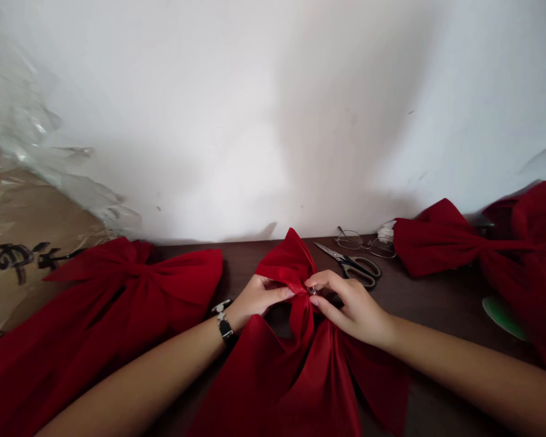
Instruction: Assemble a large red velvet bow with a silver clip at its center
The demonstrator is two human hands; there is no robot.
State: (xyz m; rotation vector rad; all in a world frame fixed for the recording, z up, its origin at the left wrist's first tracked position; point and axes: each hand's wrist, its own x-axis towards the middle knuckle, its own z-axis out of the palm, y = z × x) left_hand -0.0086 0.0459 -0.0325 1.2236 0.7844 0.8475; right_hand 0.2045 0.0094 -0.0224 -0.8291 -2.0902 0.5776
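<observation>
A large red fabric bow (295, 358) lies in front of me, its long tails spreading toward the near edge of the view. My left hand (268, 296) pinches the cloth beside the bow's centre, thumb on top and fingers behind the fabric. At the gathered middle, my right hand (346, 300) holds a small shiny metal piece (312, 291) between thumb and forefinger. The piece touches the bow, but its exact kind is too small to make out. A dark bracelet watch (225, 321) sits on my left wrist.
Scissors (352, 264) and eyeglasses (364, 243) lie beyond my right hand on the dark table (236, 258). More red bows rest at left (131, 279) and right (441, 243). A green disc (503, 315) lies at right. A plastic-wrapped carton (36, 224) and white wall border the table.
</observation>
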